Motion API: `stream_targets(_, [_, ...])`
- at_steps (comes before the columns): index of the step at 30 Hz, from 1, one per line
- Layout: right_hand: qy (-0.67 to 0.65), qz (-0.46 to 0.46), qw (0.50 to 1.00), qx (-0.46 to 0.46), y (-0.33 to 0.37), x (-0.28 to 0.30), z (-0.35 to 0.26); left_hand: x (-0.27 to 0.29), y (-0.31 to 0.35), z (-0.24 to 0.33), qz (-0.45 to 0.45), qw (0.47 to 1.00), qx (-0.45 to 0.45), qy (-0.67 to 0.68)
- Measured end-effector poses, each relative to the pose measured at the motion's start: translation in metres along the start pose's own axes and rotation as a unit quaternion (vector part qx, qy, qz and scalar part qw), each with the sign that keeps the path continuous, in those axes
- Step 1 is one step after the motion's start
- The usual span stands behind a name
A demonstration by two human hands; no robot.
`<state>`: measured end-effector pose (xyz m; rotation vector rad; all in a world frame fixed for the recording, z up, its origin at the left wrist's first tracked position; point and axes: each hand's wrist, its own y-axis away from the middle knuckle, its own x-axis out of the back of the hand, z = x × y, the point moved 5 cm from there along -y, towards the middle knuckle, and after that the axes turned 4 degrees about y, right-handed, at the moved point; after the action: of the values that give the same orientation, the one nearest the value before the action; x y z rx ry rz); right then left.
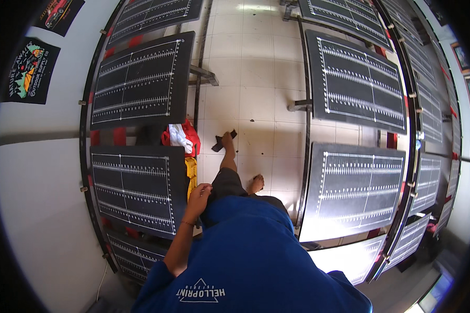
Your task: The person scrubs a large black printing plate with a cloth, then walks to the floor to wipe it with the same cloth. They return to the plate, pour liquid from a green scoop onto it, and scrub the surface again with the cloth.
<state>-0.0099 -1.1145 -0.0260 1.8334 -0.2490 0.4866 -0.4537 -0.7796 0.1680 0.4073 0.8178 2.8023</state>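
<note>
Black board (133,201) at left; red cloth (193,142) and yellow crate (192,171) by its right edge. Left hand (197,201) near crate, grip curled, can't tell if holding anything. Right hand's grip unseen. Another board (356,194) far right.

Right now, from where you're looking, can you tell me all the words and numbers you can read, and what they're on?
I won't copy words out, but here's where they are.
Blue shirt: white lettering, readable.
Black wall cloth: pale lettering around a colourful picture, partly readable.
Black boards: tiny white marks, too small to read.
</note>
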Motion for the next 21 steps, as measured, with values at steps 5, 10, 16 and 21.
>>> stream_targets(5, [0.174, 0.032, 0.974, 0.140, -0.070, -0.041, -0.056, -0.013, -0.094, 0.082, -0.060, 0.998, -0.032, 0.018])
stream_targets(10, [0.149, 0.109, 0.968, 0.170, -0.132, -0.009, -0.190, 0.004, -0.182, 0.142, -0.071, 0.996, -0.042, 0.027])
stream_targets(16, [-0.088, 0.098, 0.963, 0.234, -0.084, 0.090, -0.502, 0.012, -0.280, 0.215, -0.094, 0.990, -0.086, -0.060])
stream_targets(21, [-0.038, 0.055, 0.951, 0.302, -0.106, 0.113, -0.623, -0.001, -0.356, 0.312, -0.113, 0.979, -0.134, -0.104])
